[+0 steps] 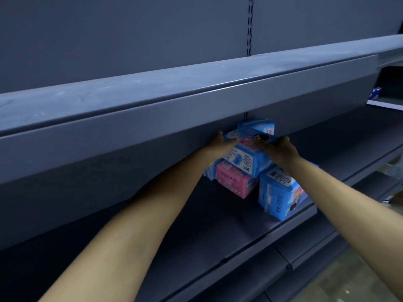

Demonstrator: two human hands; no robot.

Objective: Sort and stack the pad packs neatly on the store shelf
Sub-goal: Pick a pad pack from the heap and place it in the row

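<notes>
**Both hands on the top blue pack, mid-shelf**

Landmark = pink pack [234,178], sitting on the grey shelf [196,225] well back from its front lip.

- Top blue pack [245,154]: lies directly on the pink pack, tilted, printed end panel facing the camera.
- Left hand [220,147]: on the left side of that top blue pack, above and left of the pink pack. Fingers wrapped onto the pack's upper left edge, thumb up near the underside of the upper shelf [174,118]. It grips the pack.
- Right hand [280,152]: on the right side of the same pack, above and right of the pink pack. Fingers curled over its top right edge. Also gripping, so the pack is clamped between the 2 hands.
- Rear blue pack [258,126]: behind and above the pink pack, against the back panel [130,40], partly hidden by the top pack.
- Front blue pack [279,195]: just right of the pink pack and nearer the shelf lip, standing upright, touching or nearly touching it; cannot tell which.
- A sliver of another blue pack [209,172] shows at the pink pack's left, mostly covered by the left forearm.
- Far right of the pink pack, in the next bay, a small dark blue item [375,92], too small to identify.
</notes>
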